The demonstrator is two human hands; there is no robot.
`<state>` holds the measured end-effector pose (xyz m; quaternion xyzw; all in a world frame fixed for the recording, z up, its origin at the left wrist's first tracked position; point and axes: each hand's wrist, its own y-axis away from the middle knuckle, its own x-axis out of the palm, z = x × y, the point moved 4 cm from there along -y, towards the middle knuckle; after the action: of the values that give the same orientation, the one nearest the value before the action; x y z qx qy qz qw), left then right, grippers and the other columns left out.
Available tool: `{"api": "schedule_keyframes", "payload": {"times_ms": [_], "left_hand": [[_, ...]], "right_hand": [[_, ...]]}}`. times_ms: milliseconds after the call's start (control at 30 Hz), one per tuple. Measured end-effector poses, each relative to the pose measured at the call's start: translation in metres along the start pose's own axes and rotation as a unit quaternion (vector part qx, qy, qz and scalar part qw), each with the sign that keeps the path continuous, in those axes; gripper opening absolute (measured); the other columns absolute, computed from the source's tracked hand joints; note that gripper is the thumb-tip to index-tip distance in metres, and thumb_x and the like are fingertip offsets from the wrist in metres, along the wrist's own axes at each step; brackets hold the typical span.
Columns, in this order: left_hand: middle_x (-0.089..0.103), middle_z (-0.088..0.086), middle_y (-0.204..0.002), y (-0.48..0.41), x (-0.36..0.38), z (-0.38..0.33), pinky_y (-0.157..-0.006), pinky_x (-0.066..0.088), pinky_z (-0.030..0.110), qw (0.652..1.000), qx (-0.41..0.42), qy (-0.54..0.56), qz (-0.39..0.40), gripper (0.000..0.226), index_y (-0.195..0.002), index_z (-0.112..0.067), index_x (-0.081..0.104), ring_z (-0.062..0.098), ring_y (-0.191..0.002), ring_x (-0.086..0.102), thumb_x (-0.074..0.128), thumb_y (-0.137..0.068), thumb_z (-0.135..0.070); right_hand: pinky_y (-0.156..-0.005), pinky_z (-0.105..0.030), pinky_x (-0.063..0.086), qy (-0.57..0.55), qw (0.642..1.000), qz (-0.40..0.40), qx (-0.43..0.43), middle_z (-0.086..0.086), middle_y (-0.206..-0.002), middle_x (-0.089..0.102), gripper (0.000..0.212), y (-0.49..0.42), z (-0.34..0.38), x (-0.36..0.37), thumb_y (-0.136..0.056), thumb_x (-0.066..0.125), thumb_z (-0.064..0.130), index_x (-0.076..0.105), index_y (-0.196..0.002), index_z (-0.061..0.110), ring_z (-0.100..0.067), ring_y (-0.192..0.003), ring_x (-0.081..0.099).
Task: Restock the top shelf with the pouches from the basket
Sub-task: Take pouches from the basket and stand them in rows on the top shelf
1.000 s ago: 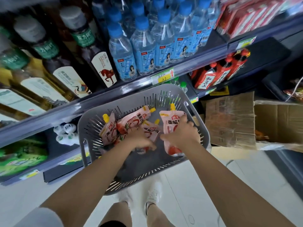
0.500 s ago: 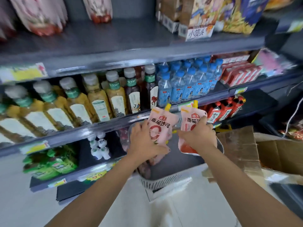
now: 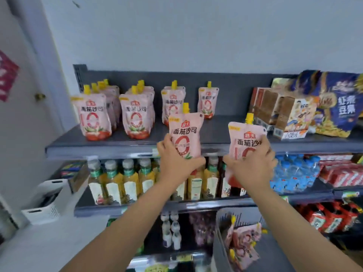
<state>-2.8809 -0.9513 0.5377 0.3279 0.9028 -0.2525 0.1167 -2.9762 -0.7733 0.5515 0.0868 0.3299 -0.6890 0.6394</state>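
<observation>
My left hand (image 3: 177, 162) grips a pink pouch with a yellow spout (image 3: 186, 132), held upright at the front edge of the dark top shelf (image 3: 102, 146). My right hand (image 3: 253, 165) grips a second pink pouch (image 3: 245, 140), also upright, just right of the first and level with the shelf edge. Several matching pouches (image 3: 94, 112) stand in rows on the left and middle of the top shelf. The grey basket (image 3: 220, 242) sits low at the bottom right, with a few pouches (image 3: 243, 240) still lying in it.
Boxes and snack bags (image 3: 294, 114) fill the right end of the top shelf. Tea bottles (image 3: 129, 179) and water bottles (image 3: 294, 173) line the shelf below. A white crate (image 3: 49, 199) sits at the lower left by a wall and door.
Both hands lifted a pouch each out of the basket and rose to the top shelf's front edge. The view tilted up from the basket to the top shelf.
</observation>
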Motion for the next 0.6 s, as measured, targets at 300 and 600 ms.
{"api": "schedule_keyframes", "payload": {"times_ms": [300, 600], "left_hand": [[0.024, 0.002, -0.136, -0.087, -0.013, -0.007, -0.092, 0.035, 0.026, 0.996, 0.027, -0.049, -0.066, 0.122, -0.146, -0.020, 0.014, 0.019, -0.122, 0.036, 0.089, -0.052, -0.039], [0.022, 0.002, -0.131, -0.183, 0.030, 0.027, -0.099, 0.043, 0.044, 0.988, 0.010, -0.106, -0.108, 0.131, -0.147, -0.019, 0.005, 0.025, -0.123, 0.036, 0.090, -0.050, -0.040]], "right_hand": [[-0.103, -0.053, 0.032, -0.093, 0.991, 0.014, -0.097, -0.011, -0.143, 0.031, 0.109, -0.055, 0.074, 0.042, -0.064, 0.084, 0.032, 0.016, -0.149, 0.025, -0.032, -0.130, 0.028], [-0.104, -0.051, 0.033, -0.114, 0.983, 0.037, -0.143, -0.008, -0.142, 0.032, 0.112, -0.125, 0.087, 0.104, -0.063, 0.085, 0.032, 0.015, -0.149, 0.026, -0.027, -0.128, 0.030]]}}
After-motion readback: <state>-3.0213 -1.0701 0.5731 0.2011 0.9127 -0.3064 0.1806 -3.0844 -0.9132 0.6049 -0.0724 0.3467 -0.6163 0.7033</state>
